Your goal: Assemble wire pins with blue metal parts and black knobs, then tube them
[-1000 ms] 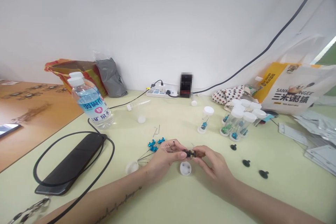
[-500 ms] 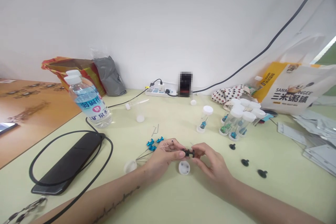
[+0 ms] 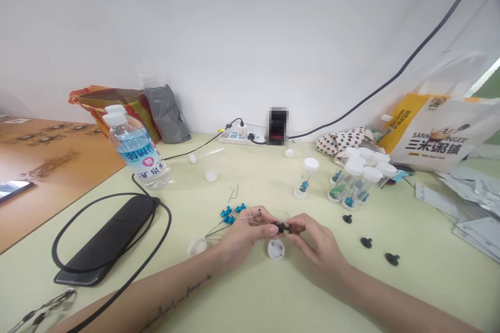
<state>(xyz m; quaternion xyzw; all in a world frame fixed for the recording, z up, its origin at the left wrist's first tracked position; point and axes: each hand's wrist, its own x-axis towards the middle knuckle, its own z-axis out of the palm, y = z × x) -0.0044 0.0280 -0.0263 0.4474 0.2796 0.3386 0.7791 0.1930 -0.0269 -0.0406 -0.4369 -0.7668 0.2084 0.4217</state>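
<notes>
Both of my hands meet over the pale green table (image 3: 242, 296). My left hand (image 3: 244, 234) and my right hand (image 3: 312, 239) pinch a small black part (image 3: 282, 228) between their fingertips. Thin wires run from my left fingers, one ending in a small black bead (image 3: 259, 211). Just under the hands lies a white cap (image 3: 275, 250), open side up. Blue metal pieces (image 3: 230, 213) lie to the left of my left hand, beside another white cap (image 3: 196, 247).
Clear vials with white caps (image 3: 357, 182) stand at the right, one vial (image 3: 305, 177) apart. Three black knobs (image 3: 366, 242) lie to the right. A water bottle (image 3: 136, 151), a black flat device with cable (image 3: 109, 239), a power strip (image 3: 238, 137) and bags (image 3: 433, 130) sit around.
The view shifted slightly. Both hands stay pinched on the small black part in nearly the same place.
</notes>
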